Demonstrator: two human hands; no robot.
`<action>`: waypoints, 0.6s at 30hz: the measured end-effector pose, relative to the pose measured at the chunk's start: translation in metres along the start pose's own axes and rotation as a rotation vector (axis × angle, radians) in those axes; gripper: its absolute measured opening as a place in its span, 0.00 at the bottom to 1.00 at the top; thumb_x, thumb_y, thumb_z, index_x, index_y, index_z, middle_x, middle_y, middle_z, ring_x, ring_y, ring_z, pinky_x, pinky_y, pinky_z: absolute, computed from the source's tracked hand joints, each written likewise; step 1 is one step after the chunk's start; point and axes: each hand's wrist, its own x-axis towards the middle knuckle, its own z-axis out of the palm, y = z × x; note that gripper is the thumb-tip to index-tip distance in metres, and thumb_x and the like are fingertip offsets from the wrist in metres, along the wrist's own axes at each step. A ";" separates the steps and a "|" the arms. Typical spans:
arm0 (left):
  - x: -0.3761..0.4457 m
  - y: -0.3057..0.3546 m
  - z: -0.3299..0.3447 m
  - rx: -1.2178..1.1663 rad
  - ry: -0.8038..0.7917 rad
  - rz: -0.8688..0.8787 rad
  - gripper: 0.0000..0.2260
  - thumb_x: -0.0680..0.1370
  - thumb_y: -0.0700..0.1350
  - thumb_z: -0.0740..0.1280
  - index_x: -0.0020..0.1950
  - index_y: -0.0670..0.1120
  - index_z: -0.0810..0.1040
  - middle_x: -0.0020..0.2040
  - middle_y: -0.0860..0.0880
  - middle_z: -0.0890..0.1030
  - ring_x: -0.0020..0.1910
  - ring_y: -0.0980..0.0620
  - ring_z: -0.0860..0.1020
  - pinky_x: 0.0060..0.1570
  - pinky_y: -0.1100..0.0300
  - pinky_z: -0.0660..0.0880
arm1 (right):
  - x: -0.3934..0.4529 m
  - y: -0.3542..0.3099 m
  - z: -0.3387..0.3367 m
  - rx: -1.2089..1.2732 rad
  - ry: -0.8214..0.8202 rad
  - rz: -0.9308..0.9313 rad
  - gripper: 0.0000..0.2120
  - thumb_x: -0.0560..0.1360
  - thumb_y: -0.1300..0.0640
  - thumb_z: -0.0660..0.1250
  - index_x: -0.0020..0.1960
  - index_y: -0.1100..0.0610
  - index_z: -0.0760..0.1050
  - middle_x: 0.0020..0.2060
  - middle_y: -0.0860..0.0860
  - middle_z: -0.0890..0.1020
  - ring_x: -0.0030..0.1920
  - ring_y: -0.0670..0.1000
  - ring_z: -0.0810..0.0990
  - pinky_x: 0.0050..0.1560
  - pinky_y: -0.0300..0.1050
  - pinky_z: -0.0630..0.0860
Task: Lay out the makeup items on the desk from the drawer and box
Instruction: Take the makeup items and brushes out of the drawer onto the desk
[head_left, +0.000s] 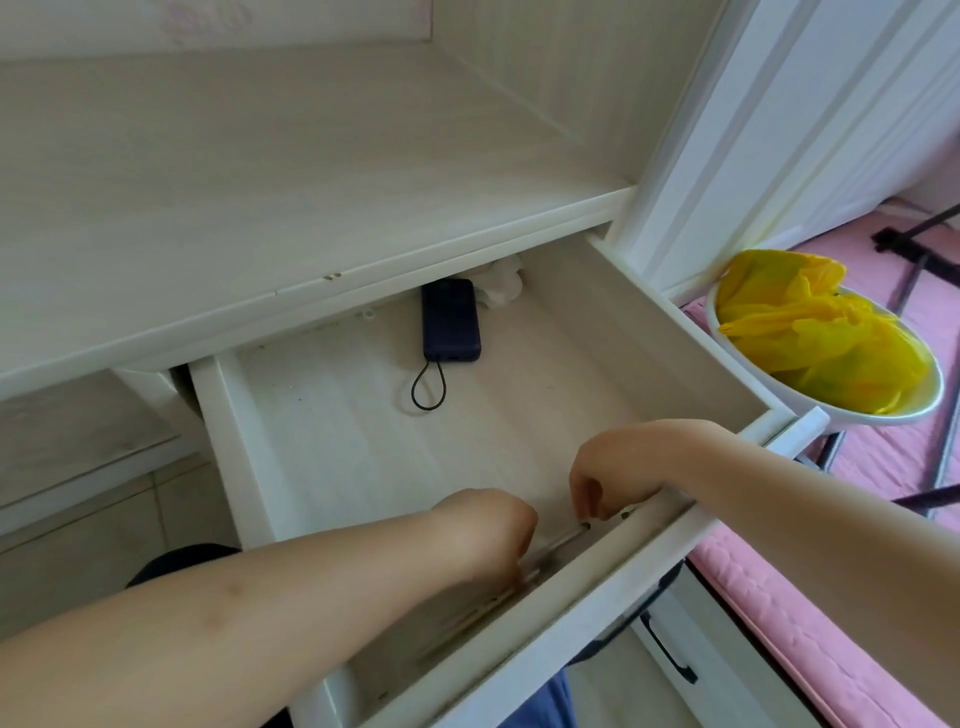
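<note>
A white drawer (244, 415) is pulled far out from under the pale desk top (260, 171). Both my hands reach down into its near end. My left hand (488, 525) is curled over several thin pen-like makeup sticks (561, 543) that lie along the inside of the drawer's front wall. My right hand (608, 478) hangs just right of it, fingertips pinched at the far tip of one stick. Whether either hand has lifted a stick I cannot tell; the fingers hide the contact.
At the back of the drawer lie a dark blue power bank (449, 322) with a black loop strap and a crumpled white cloth (501, 283). Right of the drawer stands a white bin (883, 410) lined with a yellow bag. A pink mat (810, 623) covers the floor.
</note>
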 end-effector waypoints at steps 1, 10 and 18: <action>0.000 0.001 0.001 0.009 -0.004 -0.002 0.10 0.75 0.44 0.64 0.55 0.44 0.75 0.53 0.44 0.78 0.48 0.45 0.76 0.42 0.56 0.70 | 0.000 0.000 0.000 -0.014 -0.011 0.002 0.15 0.72 0.61 0.63 0.55 0.48 0.79 0.50 0.45 0.82 0.51 0.51 0.80 0.55 0.50 0.78; 0.004 0.008 0.005 0.163 -0.042 -0.024 0.10 0.78 0.43 0.63 0.56 0.41 0.74 0.55 0.42 0.77 0.46 0.45 0.76 0.43 0.54 0.70 | 0.013 -0.018 -0.001 -0.105 -0.100 -0.080 0.17 0.74 0.60 0.65 0.62 0.51 0.76 0.55 0.50 0.81 0.54 0.54 0.79 0.54 0.47 0.75; 0.006 -0.001 0.000 0.311 -0.094 0.006 0.14 0.76 0.40 0.63 0.61 0.41 0.75 0.53 0.43 0.78 0.48 0.43 0.77 0.40 0.57 0.67 | 0.035 -0.046 -0.001 0.003 -0.144 -0.139 0.12 0.75 0.59 0.65 0.58 0.56 0.76 0.45 0.51 0.79 0.40 0.48 0.74 0.49 0.45 0.74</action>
